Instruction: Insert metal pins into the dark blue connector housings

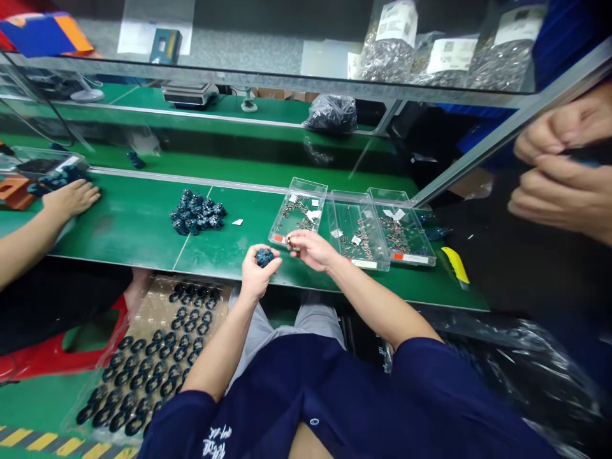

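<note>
My left hand [255, 273] is closed round a small dark blue round part [264, 257], held just above the front edge of the green table [143, 223]. Close beside it, my right hand [310, 250] pinches a tiny metal piece [290, 240] at the near corner of the left clear tray [315, 190]. That tray holds several small metal pieces. A pile of the same dark blue parts [197, 212] lies on the table to the left of my hands.
Two more clear trays [340, 220] [425, 258] with metal pieces stand to the right. A bagged sheet of black rings [153, 357] lies below the table. A co-worker's hand [71, 197] rests at the left; another person's hands [564, 172] are at the right. A yellow tool [456, 263] lies near the trays.
</note>
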Demonstrator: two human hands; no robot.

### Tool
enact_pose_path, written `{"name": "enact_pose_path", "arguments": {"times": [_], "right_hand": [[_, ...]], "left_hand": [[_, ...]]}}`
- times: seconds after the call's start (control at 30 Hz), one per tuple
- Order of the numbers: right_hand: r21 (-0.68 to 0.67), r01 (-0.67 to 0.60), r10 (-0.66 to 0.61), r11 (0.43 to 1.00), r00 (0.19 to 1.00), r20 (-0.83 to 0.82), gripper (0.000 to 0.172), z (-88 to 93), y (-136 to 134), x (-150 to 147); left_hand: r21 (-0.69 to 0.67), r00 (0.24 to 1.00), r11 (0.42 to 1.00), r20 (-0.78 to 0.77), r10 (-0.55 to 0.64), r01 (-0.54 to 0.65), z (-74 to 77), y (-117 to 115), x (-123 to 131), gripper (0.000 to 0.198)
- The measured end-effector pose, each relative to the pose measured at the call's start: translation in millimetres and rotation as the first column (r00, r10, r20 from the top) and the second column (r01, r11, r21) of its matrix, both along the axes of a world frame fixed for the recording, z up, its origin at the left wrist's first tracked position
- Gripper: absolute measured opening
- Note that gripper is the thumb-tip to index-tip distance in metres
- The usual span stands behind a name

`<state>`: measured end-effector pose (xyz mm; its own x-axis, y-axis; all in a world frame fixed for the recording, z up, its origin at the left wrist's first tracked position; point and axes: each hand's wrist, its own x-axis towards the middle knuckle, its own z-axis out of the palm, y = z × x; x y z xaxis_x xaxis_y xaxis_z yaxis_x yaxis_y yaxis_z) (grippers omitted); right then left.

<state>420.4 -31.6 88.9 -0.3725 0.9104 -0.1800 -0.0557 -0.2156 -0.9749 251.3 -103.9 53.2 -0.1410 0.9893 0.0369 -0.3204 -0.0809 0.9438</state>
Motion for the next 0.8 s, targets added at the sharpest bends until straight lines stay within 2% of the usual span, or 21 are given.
{"name": "enact_pose_path", "arguments": {"times": [0.07, 0.17, 0.23, 0.3, 0.33, 0.4, 0.47, 0.53, 0.6, 0.67, 0.8], "right_hand": [[-0.112, -0.041, 0.017, 0.993, 0.979, -0.204, 0.026, -0.8, -29.9, -5.1], [-0.133, -0.043, 0.004, 0.990, 0.961, -0.276, 0.028, -4.5, -54.8, -8.6], [-0.041, 0.006, -0.015, 0.999, 0.976, -0.219, 0.029, -6.2, -61.0, -6.0], [0.190, 0.057, -0.040, 0.980, 0.995, -0.092, 0.029, -5.2, -63.3, 0.5], [0.335, 0.061, -0.060, 0.940, 0.998, -0.016, 0.028, -3.5, -64.1, 4.7], [0.574, 0.008, -0.096, 0.819, 0.988, 0.123, 0.023, 2.1, -65.9, 13.3], [0.688, -0.083, -0.101, 0.721, 0.970, 0.223, 0.019, 8.7, -69.4, 20.1], [0.721, -0.136, -0.105, 0.680, 0.955, 0.279, 0.018, 14.3, -74.4, 23.7], [0.721, -0.134, -0.131, 0.680, 0.945, 0.299, 0.018, 17.8, -79.4, 25.2], [0.704, -0.094, -0.152, 0.704, 0.948, 0.278, 0.019, 19.6, -82.6, 26.6], [0.665, -0.056, -0.116, 0.745, 0.970, 0.212, 0.017, 21.7, -83.0, 33.4]], "left_hand": [[0.008, 1.000, 1.000, 0.014, 0.018, -0.018, 7.3, -2.6, 12.1, 0.047], [-0.004, 0.999, 1.000, 0.024, 0.028, -0.028, 11.9, -11.2, 22.8, 0.047], [-0.013, 0.999, 0.999, -0.001, 0.039, -0.039, 12.9, -18.1, 24.0, 0.047], [-0.013, 0.998, 0.999, -0.044, 0.041, -0.042, 14.3, -24.2, 22.2, 0.046], [-0.008, 0.997, 0.999, -0.068, 0.038, -0.039, 15.5, -26.6, 20.8, 0.045], [0.002, 0.993, 0.999, -0.114, 0.037, -0.037, 18.1, -30.3, 18.4, 0.043], [0.006, 0.988, 0.999, -0.152, 0.038, -0.037, 20.4, -32.8, 17.1, 0.043], [0.005, 0.983, 1.000, -0.180, 0.025, -0.025, 22.1, -34.4, 17.2, 0.043], [0.010, 0.980, 1.000, -0.199, 0.000, 0.002, 23.4, -35.3, 17.4, 0.043], [0.016, 0.975, 0.999, -0.217, -0.041, 0.046, 25.1, -35.3, 16.5, 0.043], [0.000, 0.949, 0.985, -0.266, -0.169, 0.175, 29.5, -32.2, 11.4, 0.055]]}}
